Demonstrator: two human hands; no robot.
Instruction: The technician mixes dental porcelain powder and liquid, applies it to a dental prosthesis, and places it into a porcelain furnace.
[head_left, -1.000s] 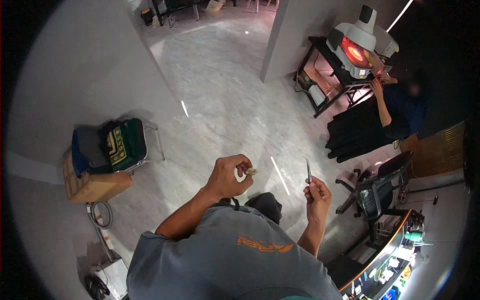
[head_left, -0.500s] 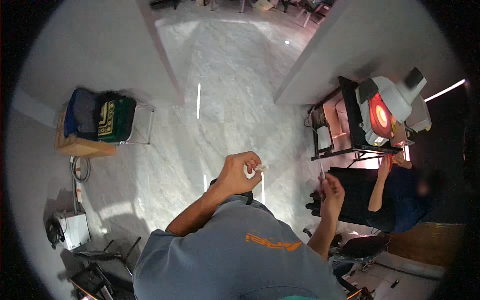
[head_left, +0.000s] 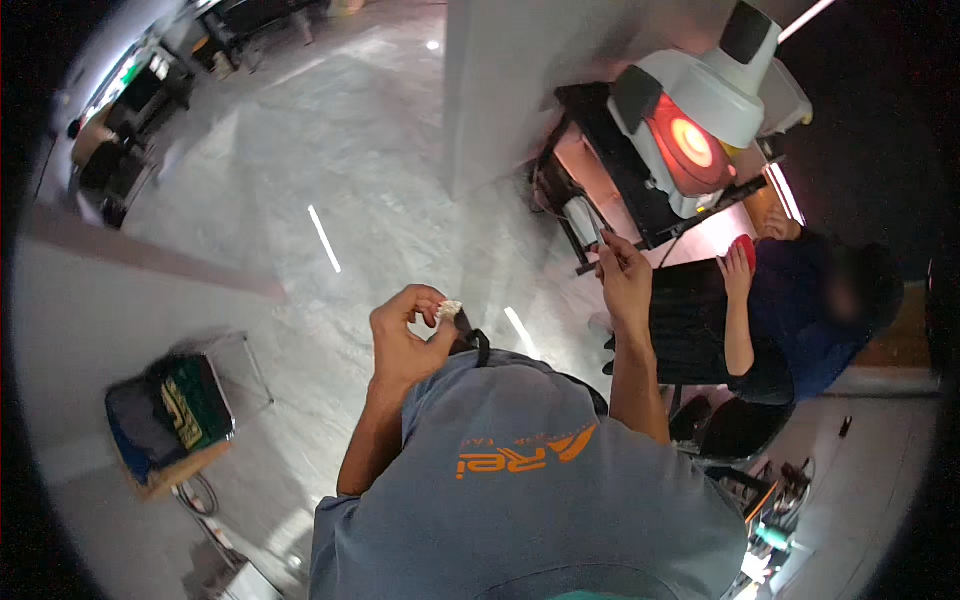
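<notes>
My left hand (head_left: 405, 335) is in front of my body, thumb and fingers pinched on a small off-white lumpy piece (head_left: 450, 309). Its exact kind is too small to make out. Further right and a little higher, my right hand (head_left: 626, 280) grips a thin, pale, slender tool (head_left: 599, 232) that points up and away. The tool's tip shows against the black stand, and I cannot tell its exact kind. My two hands are well apart, and the tool does not touch the piece.
On the right, a white and grey machine (head_left: 735, 105) with a glowing orange-red round window stands on a black-framed table (head_left: 590, 115). Beside it sits a co-worker (head_left: 800, 300) holding a red object (head_left: 743, 252). A chair with folded cloths (head_left: 185, 400) is at the left.
My view has turned right, so the machine and co-worker appear closer and further left. My right hand has risen toward the table with the tool; my left hand still holds the piece.
</notes>
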